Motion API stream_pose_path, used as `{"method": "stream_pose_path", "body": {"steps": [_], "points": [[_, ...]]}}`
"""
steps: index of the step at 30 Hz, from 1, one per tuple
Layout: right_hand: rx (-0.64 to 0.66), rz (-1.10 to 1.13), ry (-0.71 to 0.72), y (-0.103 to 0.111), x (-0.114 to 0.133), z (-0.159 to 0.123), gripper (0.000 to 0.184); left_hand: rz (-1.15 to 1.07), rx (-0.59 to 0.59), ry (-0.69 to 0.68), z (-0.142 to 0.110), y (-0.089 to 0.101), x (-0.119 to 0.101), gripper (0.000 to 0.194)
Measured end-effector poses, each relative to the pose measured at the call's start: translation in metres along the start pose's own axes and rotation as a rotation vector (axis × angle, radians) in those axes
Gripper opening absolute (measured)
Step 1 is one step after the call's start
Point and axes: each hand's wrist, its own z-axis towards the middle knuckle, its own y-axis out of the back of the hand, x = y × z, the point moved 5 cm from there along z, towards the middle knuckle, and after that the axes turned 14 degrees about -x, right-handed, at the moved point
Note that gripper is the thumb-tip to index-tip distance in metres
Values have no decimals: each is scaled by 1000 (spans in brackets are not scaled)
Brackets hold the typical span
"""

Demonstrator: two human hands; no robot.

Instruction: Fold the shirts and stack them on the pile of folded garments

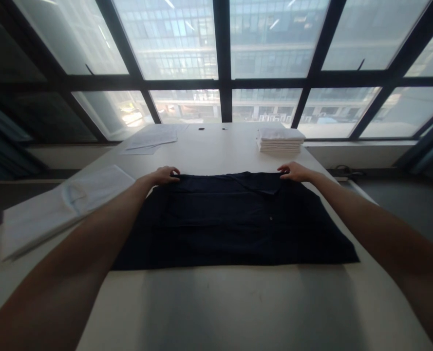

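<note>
A dark navy piece of cloth [216, 214], which looks like a garment, lies spread across the white table in front of me. Its far part is folded over, and a small light dot, perhaps a button, shows right of its middle. At the far left corner of the fold, my left hand [166, 176] pinches the edge between thumb and fingers. My right hand [292, 172] grips the same far edge on the right side. The near edge of the cloth lies roughly straight along the table.
On the left of the white table [231, 312] lies a large folded white cloth or bag [66, 204]. Loose white sheets [152, 139] sit at the far left, and a stack of folded white cloths [280, 140] at the far right. Windows rise behind the table.
</note>
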Motion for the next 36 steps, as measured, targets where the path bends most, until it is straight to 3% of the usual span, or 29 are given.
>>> {"method": "stream_pose_path", "body": {"steps": [5, 9, 15, 21, 27, 31, 36], "points": [[12, -90, 21, 9, 12, 4, 30, 28, -37, -30, 3, 16, -11, 44], [-86, -96, 67, 25, 20, -4, 20, -77, -185, -59, -11, 35, -22, 37], [-288, -56, 115, 49, 27, -42, 21, -199, -442, -53, -55, 68, -26, 40], [-458, 6, 160, 50, 39, -95, 22, -294, -487, -82, -110, 84, -38, 36], [-441, -47, 263, 28, 41, -132, 27, -242, -478, -256, -161, 73, -47, 38], [-380, -112, 301, 9, 36, -147, 29, -175, -385, -300, -188, 50, -45, 42], [-239, -107, 227, -1, 26, -163, 36, -98, -219, -265, -206, 31, -32, 50]]}}
